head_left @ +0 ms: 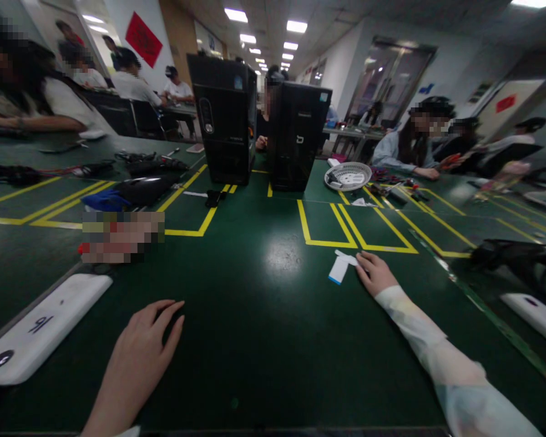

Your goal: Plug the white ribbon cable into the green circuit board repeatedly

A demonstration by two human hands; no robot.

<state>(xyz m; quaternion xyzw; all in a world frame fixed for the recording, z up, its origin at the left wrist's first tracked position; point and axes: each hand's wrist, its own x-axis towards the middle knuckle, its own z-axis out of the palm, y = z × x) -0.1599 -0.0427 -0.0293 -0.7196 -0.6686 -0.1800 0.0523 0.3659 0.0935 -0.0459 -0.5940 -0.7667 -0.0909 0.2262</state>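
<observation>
On the green table (255, 340), a flat white strip (340, 267) with a blue end lies just beyond the yellow tape outlines. My right hand (375, 273) reaches from the right, its fingertips on the strip's right end; whether they pinch it is too small to tell. At the lower left, my left hand (148, 340) hovers over or rests on the table, fingers apart, nothing in it. A large white device (50, 325) with a round dark spot lies to its left.
Two black computer towers (225, 121) stand at the back centre. A white basket (348, 176) holds small parts. Cables and a blue item (104, 199) lie left, more cables right. People sit on both sides and behind. A black bundle (514, 264) lies at the right.
</observation>
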